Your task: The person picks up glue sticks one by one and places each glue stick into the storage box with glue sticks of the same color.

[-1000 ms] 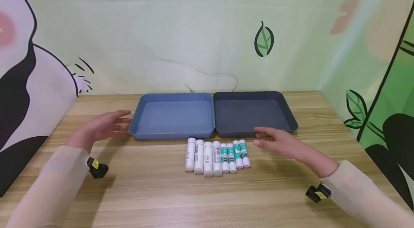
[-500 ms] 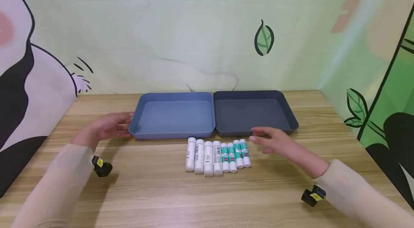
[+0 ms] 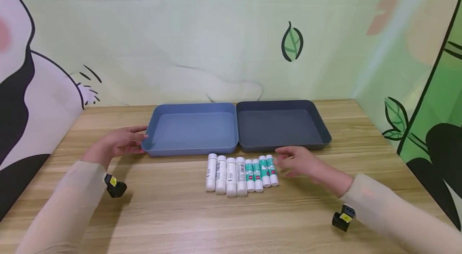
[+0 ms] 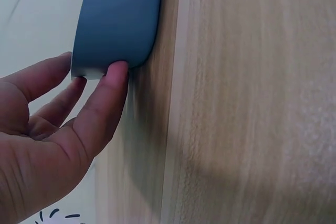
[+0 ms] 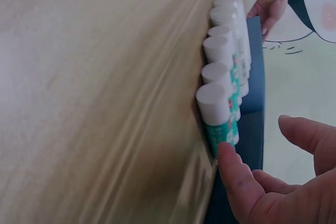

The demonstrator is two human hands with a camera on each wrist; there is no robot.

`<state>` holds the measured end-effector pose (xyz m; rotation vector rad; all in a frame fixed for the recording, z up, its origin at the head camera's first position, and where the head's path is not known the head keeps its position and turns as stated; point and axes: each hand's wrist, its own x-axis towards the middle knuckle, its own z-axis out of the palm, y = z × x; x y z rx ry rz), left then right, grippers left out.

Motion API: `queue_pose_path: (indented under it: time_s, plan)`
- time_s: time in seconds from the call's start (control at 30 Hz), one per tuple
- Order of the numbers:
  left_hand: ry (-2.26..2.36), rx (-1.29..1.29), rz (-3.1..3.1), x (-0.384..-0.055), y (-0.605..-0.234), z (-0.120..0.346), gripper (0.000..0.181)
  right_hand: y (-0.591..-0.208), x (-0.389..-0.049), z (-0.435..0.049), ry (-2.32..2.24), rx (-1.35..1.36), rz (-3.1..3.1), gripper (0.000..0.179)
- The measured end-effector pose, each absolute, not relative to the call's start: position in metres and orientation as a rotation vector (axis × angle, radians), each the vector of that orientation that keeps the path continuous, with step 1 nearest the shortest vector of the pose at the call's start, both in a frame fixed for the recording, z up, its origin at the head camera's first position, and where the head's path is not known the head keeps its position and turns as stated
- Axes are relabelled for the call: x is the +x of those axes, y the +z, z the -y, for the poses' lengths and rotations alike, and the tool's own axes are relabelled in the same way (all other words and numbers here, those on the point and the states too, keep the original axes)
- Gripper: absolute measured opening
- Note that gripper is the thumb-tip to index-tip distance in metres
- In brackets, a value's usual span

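A row of glue sticks lies side by side on the table: several larger white sticks (image 3: 231, 177) at the left, several smaller green-and-white sticks (image 3: 264, 170) at the right. My left hand (image 3: 120, 142) is at the left end of the blue tray (image 3: 195, 130). In the left wrist view, its fingertips touch the end wall of the blue tray (image 4: 121, 19). Beside the rightmost green stick is my right hand (image 3: 301, 162), fingers loosely bent and holding nothing. In the right wrist view, one fingertip overlaps the nearest green glue stick (image 5: 213, 106); contact is unclear.
A dark grey tray (image 3: 281, 128) adjoins the blue tray on its right, both behind the row of sticks. The wooden table (image 3: 173, 222) runs back to a printed cloth backdrop (image 3: 216, 37). Small black cameras (image 3: 115, 187) are strapped to both sleeves.
The right hand has moved left and slightly down, closer to the green glue sticks. My left hand has moved right, reaching the blue tray's side. The trays and sticks keep their places.
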<state>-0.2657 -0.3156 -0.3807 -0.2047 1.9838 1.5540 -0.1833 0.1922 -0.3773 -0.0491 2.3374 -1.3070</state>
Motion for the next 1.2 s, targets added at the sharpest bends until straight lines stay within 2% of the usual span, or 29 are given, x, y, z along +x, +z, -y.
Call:
queue_pose_path:
  time_s: [0.63, 1.2]
  plan:
    - [1.610, -0.254, -1.947, -0.267, -0.384, 0.317, 0.073, -0.394, -0.184, -0.181, -1.354, 0.059, -2.325, 0.054]
    - [1.605, -0.260, -1.961, -0.268, -0.388, 0.319, 0.073, -0.398, -0.188, -0.173, -1.321, 0.086, -2.336, 0.062]
